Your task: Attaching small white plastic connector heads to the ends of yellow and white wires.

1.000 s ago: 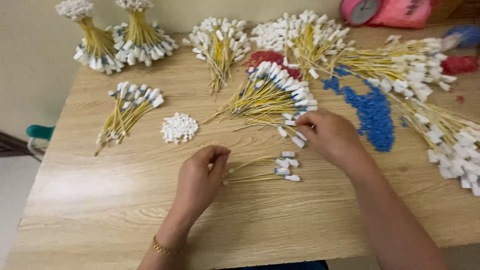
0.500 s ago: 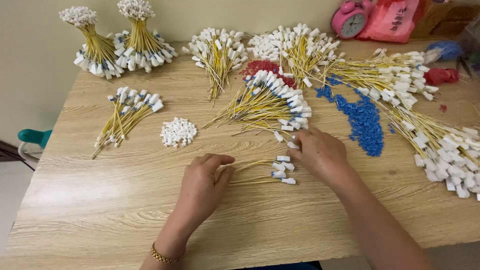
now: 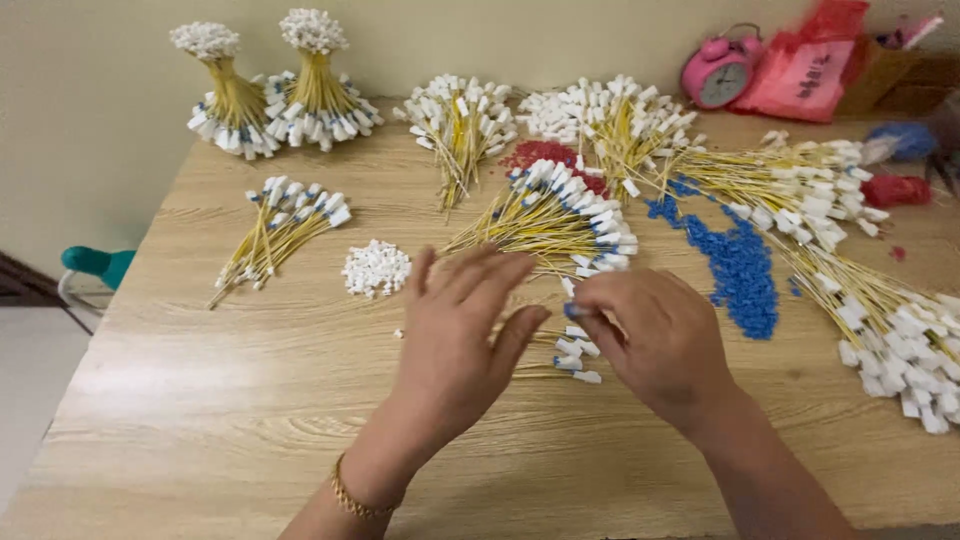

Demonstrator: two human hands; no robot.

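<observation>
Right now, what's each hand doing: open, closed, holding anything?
Left hand: open, fingers spread, above the small bunch of yellow wires; holds nothing visible.
Right hand: fingers curled, pinching a small blue-tipped piece at the fingertips.

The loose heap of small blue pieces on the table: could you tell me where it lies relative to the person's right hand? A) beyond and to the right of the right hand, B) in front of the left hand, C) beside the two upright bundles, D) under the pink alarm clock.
A: the blue pieces lie on the wooden table just beyond and right of the right hand.
</observation>
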